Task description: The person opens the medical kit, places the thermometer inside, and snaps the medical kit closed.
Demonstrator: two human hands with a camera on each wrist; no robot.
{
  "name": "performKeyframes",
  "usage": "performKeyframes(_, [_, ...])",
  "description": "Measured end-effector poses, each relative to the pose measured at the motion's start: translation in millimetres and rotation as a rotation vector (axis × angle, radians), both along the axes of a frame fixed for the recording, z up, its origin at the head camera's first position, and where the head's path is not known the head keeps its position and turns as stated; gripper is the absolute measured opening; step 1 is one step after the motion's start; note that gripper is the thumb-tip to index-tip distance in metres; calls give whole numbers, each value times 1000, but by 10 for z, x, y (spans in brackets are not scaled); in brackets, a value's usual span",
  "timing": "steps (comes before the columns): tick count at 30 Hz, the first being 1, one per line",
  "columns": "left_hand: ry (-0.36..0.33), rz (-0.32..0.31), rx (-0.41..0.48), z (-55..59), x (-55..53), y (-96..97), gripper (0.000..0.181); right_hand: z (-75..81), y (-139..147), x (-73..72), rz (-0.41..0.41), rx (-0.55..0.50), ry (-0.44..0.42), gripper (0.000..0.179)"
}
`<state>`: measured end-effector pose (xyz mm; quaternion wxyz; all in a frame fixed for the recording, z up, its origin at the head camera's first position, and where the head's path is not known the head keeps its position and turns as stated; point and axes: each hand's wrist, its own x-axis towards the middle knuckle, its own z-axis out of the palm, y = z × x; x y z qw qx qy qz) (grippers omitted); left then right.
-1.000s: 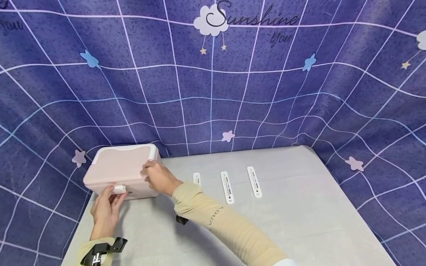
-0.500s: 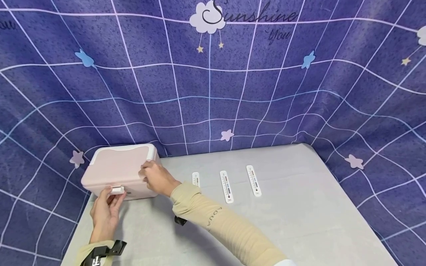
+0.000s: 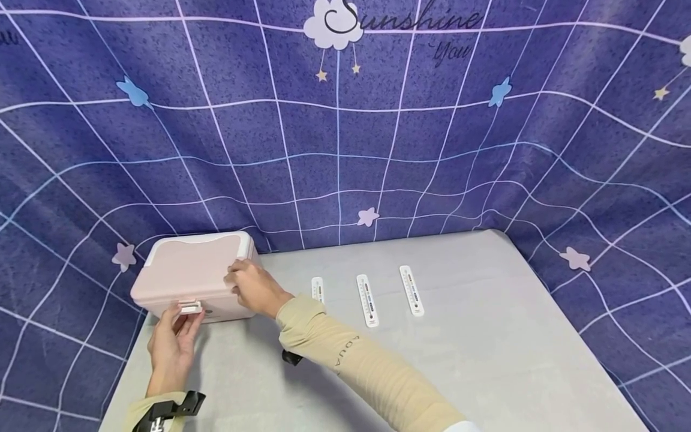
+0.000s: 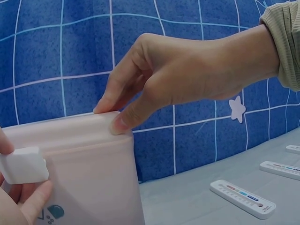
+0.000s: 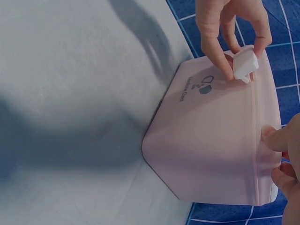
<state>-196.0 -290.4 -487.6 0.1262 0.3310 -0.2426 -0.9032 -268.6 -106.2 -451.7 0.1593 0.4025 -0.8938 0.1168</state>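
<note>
Sleeve hides part of 1 thermometer in head view; left grip pinches the latch, right grip the pink lid.

Grey table, pink box, three white thermometers

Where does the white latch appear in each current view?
Head: the white latch is left of centre, below mid-height, pinched by the left hand.
Left wrist: the white latch is near the left edge, below mid-height.
Right wrist: the white latch is towards the upper right.
Landmark in all three: the right hand on the pink box.
</note>
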Motion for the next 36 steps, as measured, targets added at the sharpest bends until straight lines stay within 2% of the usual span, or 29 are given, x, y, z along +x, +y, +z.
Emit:
performKeyframes(12, [52, 3, 90, -111, 22, -95, 23, -1, -39, 8, 10, -12, 0, 23])
performKeyframes(17, [79, -10, 117, -180, 40, -125, 28, -3, -42, 7, 7, -11, 3, 22])
performKeyframes(30, [91, -23, 55, -248, 54, -125, 31, 8, -18, 18, 5, -33, 19, 25])
performKeyframes(36, [58, -44, 21, -269, 71, -128, 30, -16, 1, 20, 0, -34, 17, 25])
